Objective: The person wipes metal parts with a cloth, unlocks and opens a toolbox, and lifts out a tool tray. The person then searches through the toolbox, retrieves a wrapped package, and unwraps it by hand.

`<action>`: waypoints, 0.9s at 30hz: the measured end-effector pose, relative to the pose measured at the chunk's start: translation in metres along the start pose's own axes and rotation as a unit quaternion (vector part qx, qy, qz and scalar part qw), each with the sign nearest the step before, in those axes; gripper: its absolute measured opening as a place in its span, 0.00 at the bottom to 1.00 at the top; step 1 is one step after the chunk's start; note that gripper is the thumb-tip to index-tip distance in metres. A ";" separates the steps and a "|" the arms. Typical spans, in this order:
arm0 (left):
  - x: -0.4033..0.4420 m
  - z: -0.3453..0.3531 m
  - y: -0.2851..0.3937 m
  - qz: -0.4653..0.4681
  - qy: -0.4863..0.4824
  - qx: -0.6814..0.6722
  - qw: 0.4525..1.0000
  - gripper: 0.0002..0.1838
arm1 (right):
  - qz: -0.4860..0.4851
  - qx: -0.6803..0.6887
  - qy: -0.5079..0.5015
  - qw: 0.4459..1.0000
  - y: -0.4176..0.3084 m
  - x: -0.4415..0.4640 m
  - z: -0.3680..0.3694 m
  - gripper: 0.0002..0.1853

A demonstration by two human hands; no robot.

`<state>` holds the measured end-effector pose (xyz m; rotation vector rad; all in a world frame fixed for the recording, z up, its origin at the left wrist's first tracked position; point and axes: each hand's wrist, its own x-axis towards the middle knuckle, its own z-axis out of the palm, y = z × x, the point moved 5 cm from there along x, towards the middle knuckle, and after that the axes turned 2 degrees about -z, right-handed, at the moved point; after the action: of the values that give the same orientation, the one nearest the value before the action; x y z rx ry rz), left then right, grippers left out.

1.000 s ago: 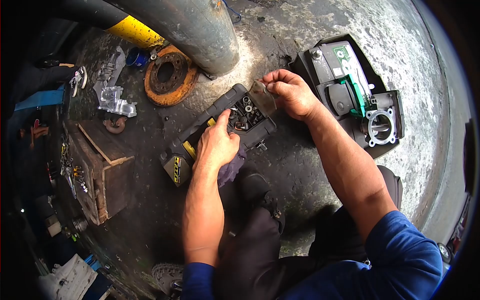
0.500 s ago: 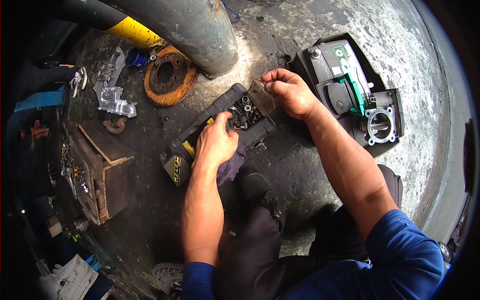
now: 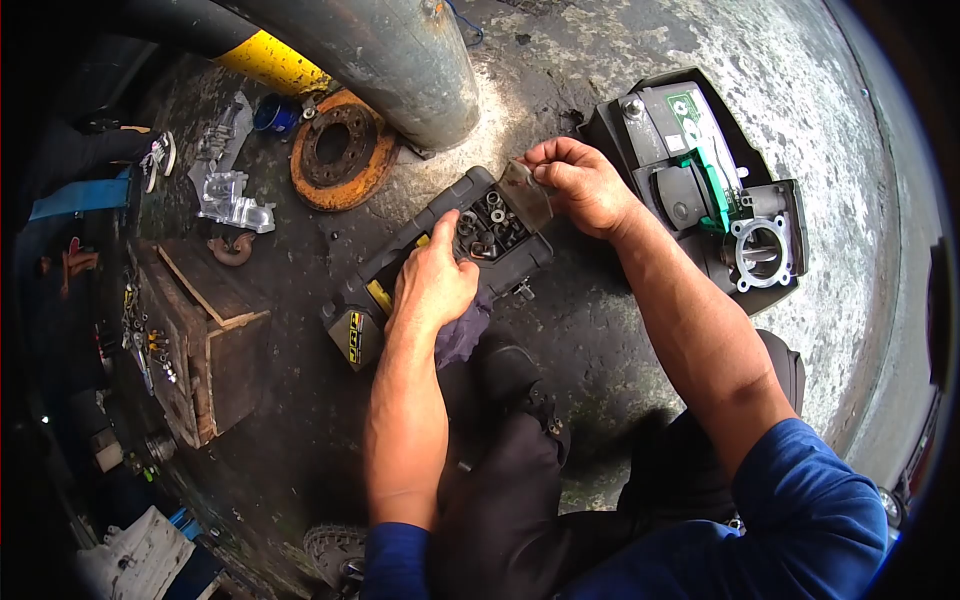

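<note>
Two fingers of the right hand [image 3: 590,195], thumb and index, are pinched closed on the edge of a translucent lid [image 3: 527,197]; from my end it looks thin, light and stiff, perhaps brittle, so I'd hold it there. The left hand [image 3: 437,280] points its index over the black case [image 3: 525,265], thumb spread; I cannot tell whether its curled fingers hold anything. Loose nuts and bolts [image 3: 490,228] lie inside the case's uncovered compartment: I judge them small, hard, possibly slick, best pinched singly. The case sits on the floor [image 3: 590,330], near a pillar [image 3: 400,75].
</note>
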<state>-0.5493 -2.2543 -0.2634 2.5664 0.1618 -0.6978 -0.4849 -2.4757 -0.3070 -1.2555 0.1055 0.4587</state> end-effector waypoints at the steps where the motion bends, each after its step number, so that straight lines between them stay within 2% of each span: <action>1: -0.001 -0.001 0.002 -0.003 -0.003 0.002 1.000 0.35 | -0.001 0.001 0.002 1.000 0.000 0.000 0.000 0.14; 8: 0.003 0.001 -0.001 0.012 -0.018 0.018 1.000 0.35 | -0.004 0.015 0.009 1.000 0.003 0.001 0.000 0.13; 14: 0.000 0.001 -0.005 0.006 0.014 -0.022 1.000 0.32 | -0.005 -0.002 0.008 1.000 0.003 0.000 0.000 0.14; 20: 0.000 0.000 -0.001 0.026 0.005 0.010 1.000 0.29 | 0.005 0.000 0.007 1.000 0.000 -0.001 0.001 0.14; 23: 0.000 -0.002 -0.002 0.000 0.017 -0.012 1.000 0.26 | -0.005 0.000 0.006 1.000 0.000 0.000 0.002 0.13; 27: 0.002 -0.004 0.004 0.070 0.078 -0.033 0.994 0.20 | -0.017 -0.018 0.015 1.000 -0.001 -0.007 0.000 0.13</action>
<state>-0.5447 -2.2561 -0.2598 2.5386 0.0547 -0.4329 -0.4905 -2.4778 -0.3044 -1.2983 0.1008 0.4143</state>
